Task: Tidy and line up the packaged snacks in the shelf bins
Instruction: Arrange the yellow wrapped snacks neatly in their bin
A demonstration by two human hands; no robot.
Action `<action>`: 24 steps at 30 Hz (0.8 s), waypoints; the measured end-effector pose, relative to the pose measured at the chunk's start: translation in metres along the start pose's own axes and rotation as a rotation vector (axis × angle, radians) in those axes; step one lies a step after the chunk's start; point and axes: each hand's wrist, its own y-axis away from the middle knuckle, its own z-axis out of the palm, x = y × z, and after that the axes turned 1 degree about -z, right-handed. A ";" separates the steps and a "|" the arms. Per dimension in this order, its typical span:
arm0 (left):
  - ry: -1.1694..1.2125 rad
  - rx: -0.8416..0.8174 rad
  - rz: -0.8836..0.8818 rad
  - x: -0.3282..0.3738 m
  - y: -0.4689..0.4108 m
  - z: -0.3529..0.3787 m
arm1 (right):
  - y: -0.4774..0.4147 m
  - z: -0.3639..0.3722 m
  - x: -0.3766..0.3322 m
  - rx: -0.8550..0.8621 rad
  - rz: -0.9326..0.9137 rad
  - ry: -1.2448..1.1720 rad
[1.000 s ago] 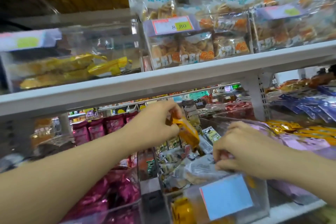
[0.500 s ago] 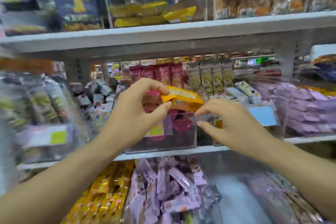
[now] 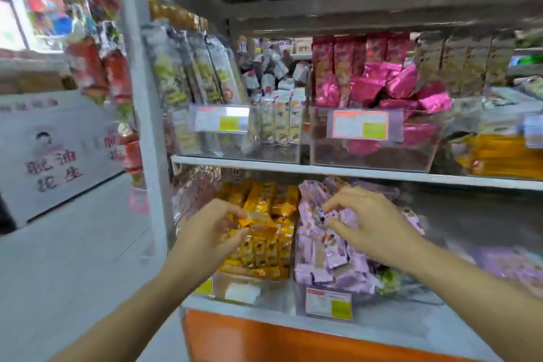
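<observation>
With the left grip pinching the yellow snack packet just above the bottom-shelf bin of matching packets, lay it parallel to its neighbours while the right grip, pinching a purple packet in the adjacent bin, squares that row.

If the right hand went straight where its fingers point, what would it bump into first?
Most likely the purple snack packs, heaped right against it. The right hand seems to be pinching one of them, though blur makes the depth unsure.
</observation>
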 end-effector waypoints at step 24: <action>0.065 -0.279 0.339 0.177 -0.112 0.042 | 0.015 -0.135 0.035 0.153 0.039 0.125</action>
